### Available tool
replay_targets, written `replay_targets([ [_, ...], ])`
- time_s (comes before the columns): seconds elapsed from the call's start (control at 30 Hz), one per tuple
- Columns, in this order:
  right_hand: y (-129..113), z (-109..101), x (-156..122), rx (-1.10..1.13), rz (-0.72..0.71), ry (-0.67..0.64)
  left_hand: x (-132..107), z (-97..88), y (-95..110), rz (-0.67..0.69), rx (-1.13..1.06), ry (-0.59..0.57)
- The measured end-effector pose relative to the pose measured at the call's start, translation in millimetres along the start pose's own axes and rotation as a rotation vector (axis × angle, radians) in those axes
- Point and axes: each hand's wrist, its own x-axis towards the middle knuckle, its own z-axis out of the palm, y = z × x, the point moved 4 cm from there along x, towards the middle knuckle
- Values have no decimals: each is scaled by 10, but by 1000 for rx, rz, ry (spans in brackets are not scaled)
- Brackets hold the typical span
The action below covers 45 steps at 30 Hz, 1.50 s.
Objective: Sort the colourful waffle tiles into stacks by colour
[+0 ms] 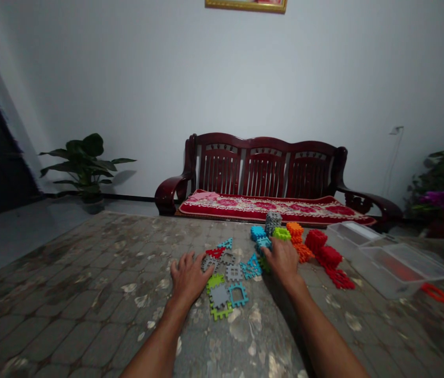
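In the lower middle of the frame, the left hand (188,278) lay palm down on the worktop (127,325), fingers spread and holding nothing visible, beside a dark grey piece (208,262). Farther right, the right hand (286,260) reached to the nearer blue stack (262,243), fingers bent; whether they gripped it, I could not tell. A grey square (219,296) lay between the forearms.

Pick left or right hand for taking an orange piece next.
Right hand, I'd say: it's at a blue stack, near the orange pieces; the left hand is farther off, beside the loose squares.
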Motion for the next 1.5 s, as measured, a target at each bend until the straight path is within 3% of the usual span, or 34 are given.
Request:
replay_targets([
  [0.1,-100,53,-130,172,-103,-88,2,5,-5,5,-1,-2],
  [0.23,-322,184,-395,467,-351,-453,-4,-10,1,9,-2,-6],
  [0.3,-387,208,-519,506,-420,-540,-12,-25,9,7,-1,0],
  [0.5,-432,165,-716,371,-558,-523,-23,-49,21,2,12,-2],
  [0.63,-346,142,-745,364,-534,-523,-10,-31,9,9,19,3],
  [0.8,-230,149,-786,374,-514,-427,3,-14,0,8,-4,9],
  [0.93,-241,179,-822,410,-482,-398,-11,-54,25,16,-48,40],
  [1.03,-294,191,-837,440,-469,-377,-35,-90,91,99,-110,62],
  [1.27,-342,277,-838,487,-507,-339,-98,-6,251,308,-216,-100],
  [1.5,-236,300,-737,460,-495,-409,-106,25,253,339,-177,-156],
])
